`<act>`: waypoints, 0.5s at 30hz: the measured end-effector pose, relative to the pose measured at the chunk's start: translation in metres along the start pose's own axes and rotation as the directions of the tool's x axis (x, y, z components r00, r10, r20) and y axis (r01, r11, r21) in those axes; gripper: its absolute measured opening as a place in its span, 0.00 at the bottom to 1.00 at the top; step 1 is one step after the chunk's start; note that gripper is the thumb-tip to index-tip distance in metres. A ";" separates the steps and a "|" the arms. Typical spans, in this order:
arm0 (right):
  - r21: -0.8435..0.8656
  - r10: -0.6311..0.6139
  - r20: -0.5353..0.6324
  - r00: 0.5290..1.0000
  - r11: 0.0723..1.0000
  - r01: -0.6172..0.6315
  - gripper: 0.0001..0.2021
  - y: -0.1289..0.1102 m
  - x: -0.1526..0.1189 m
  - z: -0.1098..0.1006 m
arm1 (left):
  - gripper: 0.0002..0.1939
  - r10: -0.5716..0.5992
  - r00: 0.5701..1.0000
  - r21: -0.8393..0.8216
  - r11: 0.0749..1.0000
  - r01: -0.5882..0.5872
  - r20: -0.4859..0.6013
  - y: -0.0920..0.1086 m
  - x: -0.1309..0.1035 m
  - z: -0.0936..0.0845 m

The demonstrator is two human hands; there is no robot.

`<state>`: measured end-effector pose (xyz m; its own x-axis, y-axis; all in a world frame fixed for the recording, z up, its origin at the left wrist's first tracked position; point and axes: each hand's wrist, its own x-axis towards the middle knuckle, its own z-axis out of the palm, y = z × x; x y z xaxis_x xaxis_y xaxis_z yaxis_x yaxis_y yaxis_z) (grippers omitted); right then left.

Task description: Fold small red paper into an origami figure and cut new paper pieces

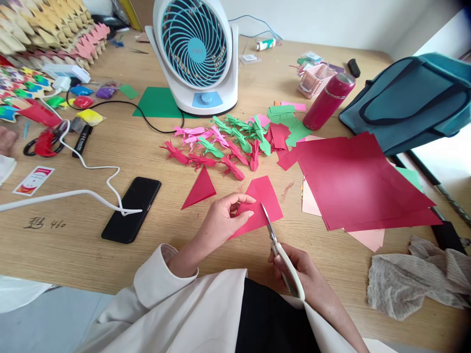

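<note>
My left hand (224,215) holds a sheet of red paper (263,191), its thumb and forefinger lying over the paper's left part. The lower edge of this sheet is slanted. My right hand (300,267) grips a pair of scissors (281,257) with white handles. Their blades point up and away from me and meet the sheet near its lower right edge; one blade lies on top of the paper. Just left of the sheet lies a folded red paper triangle (200,189). Beyond it are several folded paper figures (208,159) in red, green and pink.
A white fan (206,100) stands behind the figures. Large red sheets (360,186) lie to the right, near a red bottle (327,103) and a teal bag (401,103). A phone (132,211) and white cable lie left. Another person's hand (6,141) shows at the left edge.
</note>
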<state>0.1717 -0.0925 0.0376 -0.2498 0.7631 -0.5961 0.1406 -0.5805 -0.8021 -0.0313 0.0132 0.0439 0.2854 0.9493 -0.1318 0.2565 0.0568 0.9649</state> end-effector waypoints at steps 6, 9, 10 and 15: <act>0.022 -0.004 -0.018 1.000 1.000 0.005 0.23 -0.005 0.001 0.002 | 0.13 -0.002 1.000 -0.009 1.000 0.002 0.028 0.002 -0.002 0.001; 0.015 -0.011 -0.018 1.000 1.000 0.011 0.23 -0.005 0.003 0.003 | 0.13 0.001 1.000 -0.021 1.000 0.000 0.030 0.003 -0.002 0.000; 0.014 -0.013 -0.018 1.000 1.000 0.014 0.23 -0.005 0.003 0.003 | 0.13 -0.001 1.000 -0.022 1.000 0.001 0.030 0.003 -0.002 0.000; 0.019 -0.041 -0.026 0.999 0.999 0.041 0.23 -0.004 0.004 0.005 | 0.12 -0.009 0.999 -0.026 1.000 0.010 0.031 0.002 -0.001 0.000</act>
<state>0.1659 -0.0886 0.0389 -0.2304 0.7933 -0.5636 0.1121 -0.5537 -0.8252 -0.0307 0.0121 0.0461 0.3119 0.9386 -0.1474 0.2350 0.0741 0.9692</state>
